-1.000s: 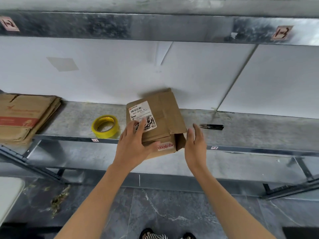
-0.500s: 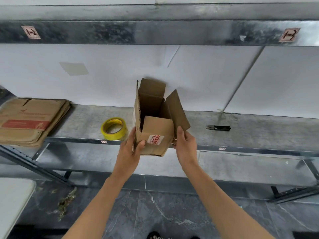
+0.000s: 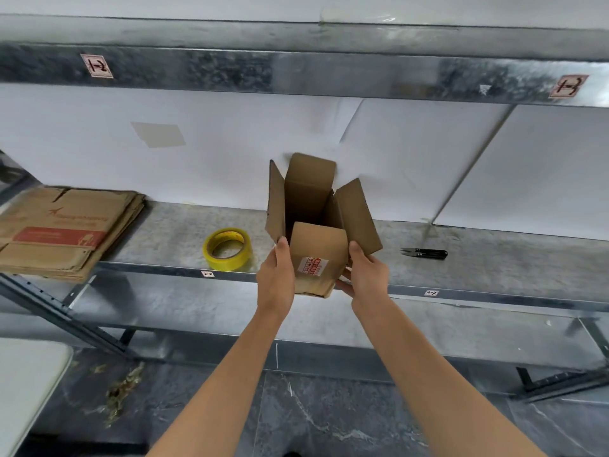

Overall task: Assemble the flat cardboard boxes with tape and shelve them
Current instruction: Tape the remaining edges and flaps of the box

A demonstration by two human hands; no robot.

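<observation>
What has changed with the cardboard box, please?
The cardboard box, earlier collapsed on the shelf under the left hand, is now opened out and upright, top flaps spread, gripped by both hands; the right hand was open beside it. Yellow tape roll, snips and flat cardboard stack stayed put.

One box (image 3: 318, 255), one tape roll (image 3: 230, 263), one snips (image 3: 425, 253)
</observation>
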